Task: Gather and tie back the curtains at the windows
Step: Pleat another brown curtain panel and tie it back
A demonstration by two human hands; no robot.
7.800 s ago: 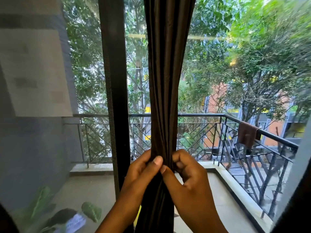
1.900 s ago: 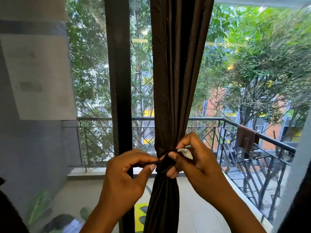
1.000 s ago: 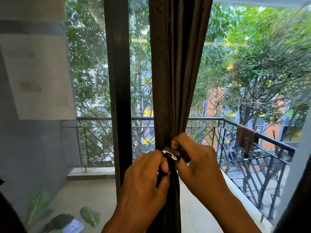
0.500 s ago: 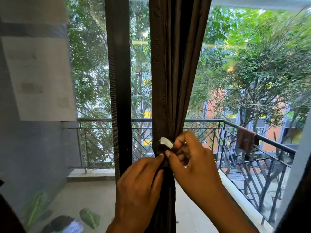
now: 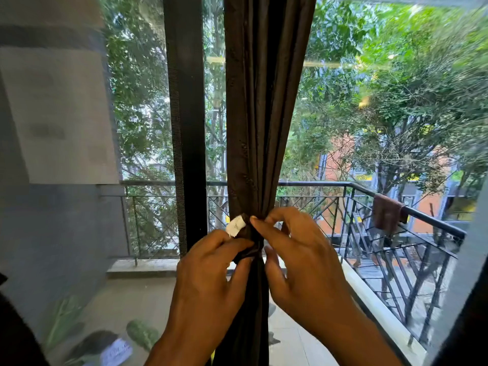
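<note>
A dark brown curtain [image 5: 264,101] hangs in front of the window, gathered into a narrow bundle at railing height. A dark tie-back strap [image 5: 250,244] with a white tag [image 5: 235,227] wraps the bundle there. My left hand [image 5: 211,281] pinches the strap from the left, just below the tag. My right hand [image 5: 298,260] holds the bundle and strap from the right, fingertips touching the fabric. Below the hands the curtain falls straight and narrow.
A black window frame post [image 5: 184,128] stands just left of the curtain. Through the glass are a balcony railing [image 5: 396,204] with a brown cloth [image 5: 386,213] draped on it, trees and buildings. Another dark curtain edge [image 5: 470,313] shows at the far right.
The white tag has shifted to the left side of the bundle. My left hand has moved up onto the strap, and my right hand's fingers have spread a little.
</note>
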